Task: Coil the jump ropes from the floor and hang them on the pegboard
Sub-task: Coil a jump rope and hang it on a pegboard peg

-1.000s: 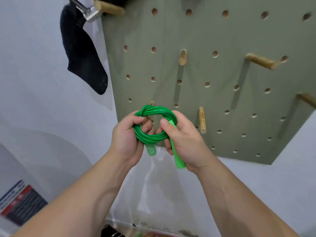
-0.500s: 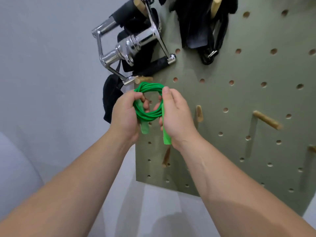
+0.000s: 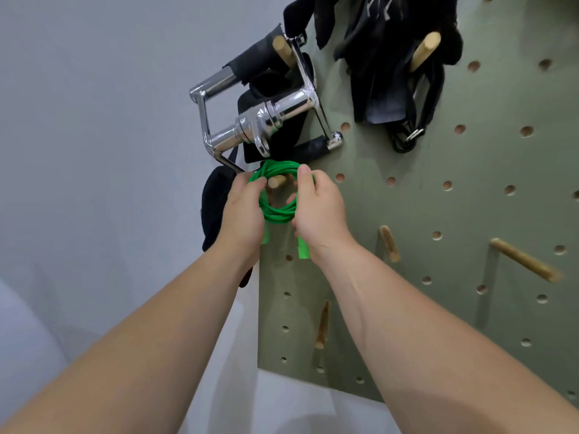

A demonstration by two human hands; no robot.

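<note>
A peg [image 3: 275, 182] shows inside the coiled jump rope [image 3: 277, 215].

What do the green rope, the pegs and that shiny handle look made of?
Green rope: smooth, glossy cord, probably plastic or vinyl. Pegs: pale matte wood, judging by the tan colour. Handle: mirror-bright reflections suggest chromed metal.

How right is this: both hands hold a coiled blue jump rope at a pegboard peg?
Wrong colour: the jump rope is green, as the head view shows. The left hand and right hand hold it coiled at a peg of the pegboard.
</note>
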